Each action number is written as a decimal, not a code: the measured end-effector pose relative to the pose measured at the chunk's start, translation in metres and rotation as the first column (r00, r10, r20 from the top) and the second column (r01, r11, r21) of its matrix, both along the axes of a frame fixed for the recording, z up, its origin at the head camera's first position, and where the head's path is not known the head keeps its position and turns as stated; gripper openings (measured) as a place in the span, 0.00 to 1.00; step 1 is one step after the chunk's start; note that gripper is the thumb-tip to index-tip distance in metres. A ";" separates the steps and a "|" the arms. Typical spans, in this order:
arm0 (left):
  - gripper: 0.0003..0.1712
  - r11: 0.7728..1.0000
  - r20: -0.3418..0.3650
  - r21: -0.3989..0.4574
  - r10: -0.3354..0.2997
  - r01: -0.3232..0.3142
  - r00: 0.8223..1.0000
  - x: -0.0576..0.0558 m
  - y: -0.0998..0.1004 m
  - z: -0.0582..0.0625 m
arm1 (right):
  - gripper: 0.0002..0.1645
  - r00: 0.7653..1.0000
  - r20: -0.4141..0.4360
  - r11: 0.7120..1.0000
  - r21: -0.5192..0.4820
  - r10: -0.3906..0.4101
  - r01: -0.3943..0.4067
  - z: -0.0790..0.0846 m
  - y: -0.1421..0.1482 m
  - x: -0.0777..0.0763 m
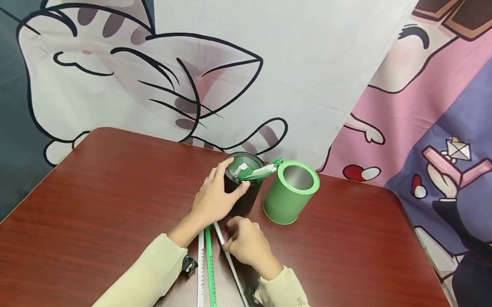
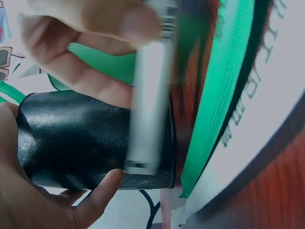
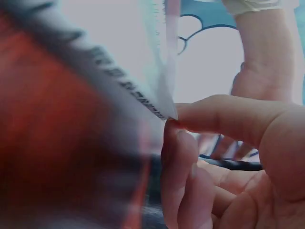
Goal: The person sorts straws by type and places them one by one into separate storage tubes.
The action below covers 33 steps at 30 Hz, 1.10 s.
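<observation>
A black cylindrical can (image 1: 245,202) stands upright on the table. My left hand (image 1: 214,198) grips its side, with the thumb and fingers spread around it near the rim. Folded green and white strips (image 1: 259,171) stick out of its top. Just in front of the can, my right hand (image 1: 251,244) pinches a white strip with printed marks (image 2: 151,102) between thumb and index finger. In the head view that strip slants toward the front right. Flat on the table to its left lie a green strip (image 1: 211,281) and another white strip (image 1: 201,287), both printed.
A green can (image 1: 288,199) with a wide rim stands just right of the black can. The reddish-brown table (image 1: 108,217) reaches back to a cloth backdrop (image 1: 279,12) with cartoon figures. A dark device (image 1: 189,265) sits at my left wrist.
</observation>
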<state>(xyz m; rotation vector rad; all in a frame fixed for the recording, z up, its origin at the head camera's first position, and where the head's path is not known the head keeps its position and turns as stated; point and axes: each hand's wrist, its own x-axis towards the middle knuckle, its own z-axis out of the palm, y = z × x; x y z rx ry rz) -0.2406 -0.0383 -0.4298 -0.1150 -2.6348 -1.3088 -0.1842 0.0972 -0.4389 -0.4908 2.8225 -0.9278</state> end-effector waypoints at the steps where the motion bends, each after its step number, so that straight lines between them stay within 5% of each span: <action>1: 0.46 1.000 0.000 0.001 0.000 0.000 1.000 0.000 0.000 0.000 | 0.24 1.000 0.001 1.000 -0.008 0.006 -0.006 0.004 0.002 0.000; 13: 0.45 1.000 0.014 0.001 0.016 -0.016 1.000 0.000 0.001 0.001 | 0.13 0.993 0.060 0.973 -0.211 0.106 -0.091 0.048 0.037 0.001; 20: 0.44 1.000 0.016 0.002 0.014 -0.014 1.000 0.000 0.001 0.001 | 0.06 0.974 0.125 0.921 -0.368 0.187 -0.129 0.079 0.059 0.008; 24: 0.44 1.000 0.013 -0.005 0.019 -0.019 1.000 -0.001 0.001 0.000 | 0.05 0.980 0.108 0.905 -0.411 0.166 -0.108 0.094 0.064 0.012; 33: 0.44 1.000 0.015 -0.013 0.014 -0.013 1.000 -0.001 0.001 0.000 | 0.07 0.998 0.060 0.888 -0.459 0.034 -0.003 0.082 0.061 0.007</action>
